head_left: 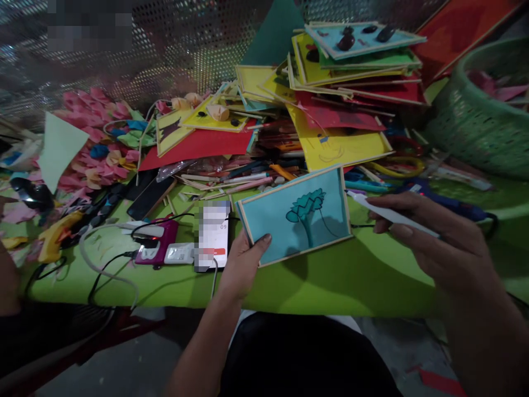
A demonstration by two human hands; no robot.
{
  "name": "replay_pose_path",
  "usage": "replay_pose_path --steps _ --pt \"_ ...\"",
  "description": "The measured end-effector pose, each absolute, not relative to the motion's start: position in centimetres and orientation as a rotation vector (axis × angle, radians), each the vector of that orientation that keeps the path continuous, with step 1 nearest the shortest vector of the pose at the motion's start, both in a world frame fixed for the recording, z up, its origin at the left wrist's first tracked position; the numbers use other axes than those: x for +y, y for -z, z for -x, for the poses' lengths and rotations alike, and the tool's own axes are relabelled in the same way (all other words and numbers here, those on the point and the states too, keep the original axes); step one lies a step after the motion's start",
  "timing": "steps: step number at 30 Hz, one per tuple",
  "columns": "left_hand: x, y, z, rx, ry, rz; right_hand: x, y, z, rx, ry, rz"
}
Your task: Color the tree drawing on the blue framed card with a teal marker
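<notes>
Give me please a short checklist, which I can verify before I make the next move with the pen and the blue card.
1. Left hand has a grip on the blue card: ok, thumb over its lower left corner.
2. Right hand holds the white pen: ok, between thumb and fingers.
3. Pen tip apart from the card: cannot tell, it shows right at the card's right edge.
4. Drawing on the card uncovered by fingers: ok.
5. Space behind the card free: not ok, loose sticks and pens crowd there.
6. White cable apart from the left forearm: cannot tell, they meet in this view.
</notes>
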State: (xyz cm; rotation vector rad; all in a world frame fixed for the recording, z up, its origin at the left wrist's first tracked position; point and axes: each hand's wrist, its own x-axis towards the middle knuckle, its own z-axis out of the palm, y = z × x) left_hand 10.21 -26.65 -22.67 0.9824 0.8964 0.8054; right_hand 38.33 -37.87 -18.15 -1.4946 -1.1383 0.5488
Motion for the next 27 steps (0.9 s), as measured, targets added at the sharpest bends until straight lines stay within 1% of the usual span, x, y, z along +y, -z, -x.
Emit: replay_pose_path --steps 3,7,11,15,20,27 --pt "-26.7 22.4 -10.2 0.893 -0.79 -0.948 -37.6 18.6 -38.6 -1.063 -0.604 1.417" --pt "-27.1 21.6 -10.3 0.926 -0.785 -0.93 -37.4 19.0 -38.8 -0.941 -0.529 1.369" --pt "-27.5 21.2 -10.2 0.953 -0.791 -0.96 -37.3 19.0 -38.8 -0.943 -0.469 1.361" --pt "-27.8 21.0 -10.0 0.984 -0.785 -1.114 -37.5 18.9 -38.7 -0.962 -0.507 1.351" --pt "-28.4 21.0 -9.8 1.018 -0.902 -1.382 -37.4 19.0 -38.6 -0.963 -0.482 1.363" --pt "-28.8 22.3 -9.6 0.999 -0.935 -1.461 -37.1 18.8 -38.4 -0.92 -0.533 1.235"
